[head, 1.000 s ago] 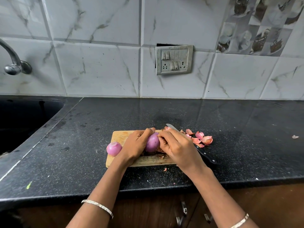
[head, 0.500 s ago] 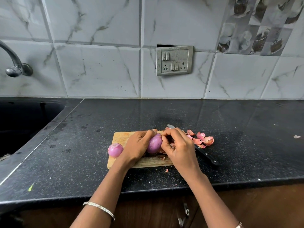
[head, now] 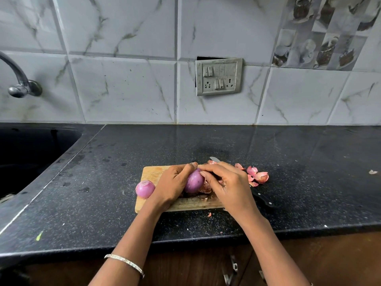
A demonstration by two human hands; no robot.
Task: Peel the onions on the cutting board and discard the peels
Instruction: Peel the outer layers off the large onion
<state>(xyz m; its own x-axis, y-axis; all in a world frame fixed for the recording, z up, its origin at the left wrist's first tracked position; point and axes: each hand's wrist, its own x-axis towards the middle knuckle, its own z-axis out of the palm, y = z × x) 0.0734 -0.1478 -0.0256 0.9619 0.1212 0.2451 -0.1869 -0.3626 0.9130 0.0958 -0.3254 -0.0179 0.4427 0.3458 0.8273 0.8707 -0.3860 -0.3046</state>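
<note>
A black speckled stone countertop [head: 206,145] carried a pale rectangular wooden cutting board [head: 152,172], where a person worked with both hands close together over a glossy purple-red onion [head: 193,181] resting on the board's middle. The left hand [head: 173,185] curled round the onion's left side, thumb hooked over the top, while the right hand [head: 231,186] pinched at the onion's right flank, apparently gripping a papery flap of skin; the exact hold was hidden behind the fingers. A black-handled steel kitchen knife [head: 261,198] lay beneath the right hand, unused, its tip showing beyond the board's far edge. A second, already peeled pink onion [head: 145,188] sat at the board's left edge, apart from the hands. A loose pile of pinkish dry onion peels [head: 257,176] rested on the counter just right of the board, with smaller scraps under the onion. The step looked best done by holding the bulb steady, pulling the skin along its length, and keeping the right wrist clear of the blade.
</note>
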